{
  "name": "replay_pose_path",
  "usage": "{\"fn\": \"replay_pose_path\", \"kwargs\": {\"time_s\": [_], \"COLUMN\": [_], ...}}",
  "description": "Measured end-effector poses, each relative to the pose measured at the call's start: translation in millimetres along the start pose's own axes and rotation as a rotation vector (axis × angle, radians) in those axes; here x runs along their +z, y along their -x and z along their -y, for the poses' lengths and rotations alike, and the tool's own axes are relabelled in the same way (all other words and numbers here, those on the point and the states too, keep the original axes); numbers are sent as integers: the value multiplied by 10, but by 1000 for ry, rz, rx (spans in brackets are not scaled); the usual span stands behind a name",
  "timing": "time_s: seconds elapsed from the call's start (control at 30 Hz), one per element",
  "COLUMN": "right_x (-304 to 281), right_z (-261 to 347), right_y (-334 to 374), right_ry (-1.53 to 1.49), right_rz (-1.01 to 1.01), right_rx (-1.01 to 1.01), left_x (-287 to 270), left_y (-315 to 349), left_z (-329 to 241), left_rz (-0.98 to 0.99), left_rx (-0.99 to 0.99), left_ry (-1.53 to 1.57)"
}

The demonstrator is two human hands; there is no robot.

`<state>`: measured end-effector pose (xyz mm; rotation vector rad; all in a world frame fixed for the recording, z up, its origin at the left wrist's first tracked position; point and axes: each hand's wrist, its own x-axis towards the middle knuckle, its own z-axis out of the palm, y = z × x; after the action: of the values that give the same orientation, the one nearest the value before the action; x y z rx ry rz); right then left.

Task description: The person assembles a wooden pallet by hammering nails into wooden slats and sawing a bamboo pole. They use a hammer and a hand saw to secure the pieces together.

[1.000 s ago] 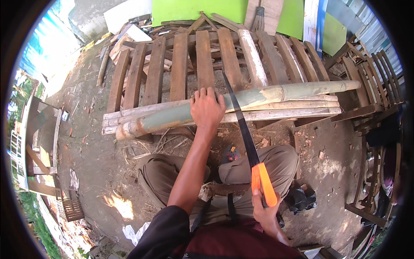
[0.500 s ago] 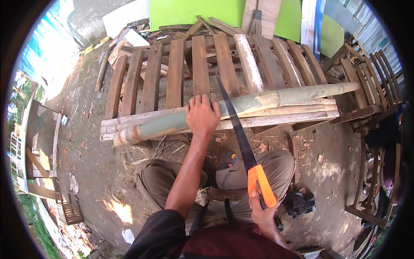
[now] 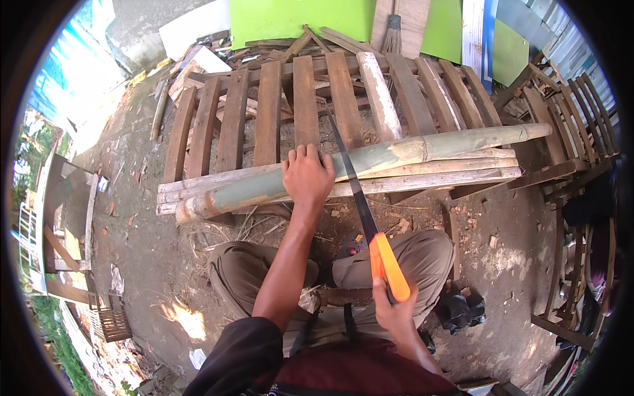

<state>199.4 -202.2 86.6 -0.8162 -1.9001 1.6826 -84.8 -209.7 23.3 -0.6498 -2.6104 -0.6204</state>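
A thick green bamboo pole point(image 3: 251, 190) lies slantwise across the near edge of a slatted wooden bench point(image 3: 268, 112). My left hand point(image 3: 308, 175) is closed over the pole near its middle, pressing it against the boards. In my right hand point(image 3: 395, 305) is a handsaw point(image 3: 360, 198), gripped by its orange handle. Its dark blade crosses over the pole just right of my left hand, tip pointing away over the slats. Whether the teeth are in the bamboo I cannot tell.
My bent knees are below the bench edge. A black plastic bag point(image 3: 460, 310) lies on the ground by my right knee. Scrap wood and a broom point(image 3: 392, 36) stand behind the bench, before green panels point(image 3: 297, 23). Slatted wooden furniture point(image 3: 561, 125) is at right.
The handsaw has slid forward, away from me, with my right hand moving up and slightly left. My left hand stays on the bamboo pole.
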Motion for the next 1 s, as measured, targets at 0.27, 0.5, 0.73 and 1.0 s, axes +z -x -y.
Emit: {"fn": "replay_pose_path", "kwargs": {"time_s": [0.27,0.5,0.73,1.0], "right_x": [266,65,265,415], "right_z": [-291,-166,-247,-169], "right_y": [-477,-151,-460,-660], "right_ry": [47,-10,97,12], "right_rz": [19,17,33,-33], "right_rx": [-132,18,-58,-89], "left_x": [9,12,-1,32], "left_y": [-22,-58,-59,-48], "left_z": [62,15,62,10], "left_rz": [40,19,22,27], "left_rx": [11,-1,7,9], "left_ry": [-2,16,36,26]}}
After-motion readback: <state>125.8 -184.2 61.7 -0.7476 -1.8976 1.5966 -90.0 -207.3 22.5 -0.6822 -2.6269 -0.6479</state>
